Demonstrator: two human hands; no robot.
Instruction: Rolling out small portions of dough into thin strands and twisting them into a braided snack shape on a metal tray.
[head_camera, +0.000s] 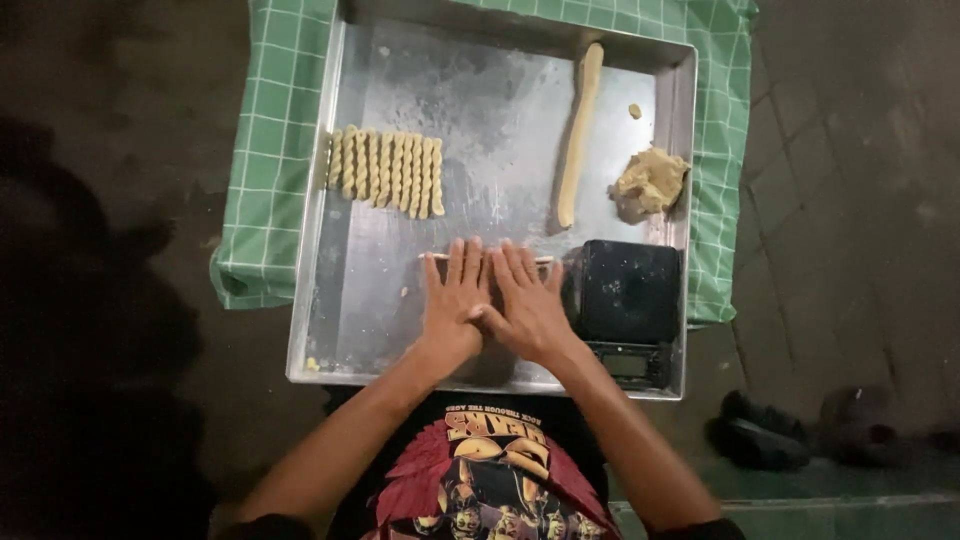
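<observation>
My left hand and my right hand lie flat, side by side, on a large metal tray. Under their fingertips runs a thin rope of pale dough; only its two ends show past the fingers. Both palms face down with fingers spread, pressing on the rope. A row of several twisted dough sticks lies on the tray's left part, beyond my left hand.
A long thick dough roll lies at the tray's right, a rough dough lump beside it. A small black scale sits at the tray's near right corner. A green checked cloth lies under the tray. Dark shoes rest on the floor.
</observation>
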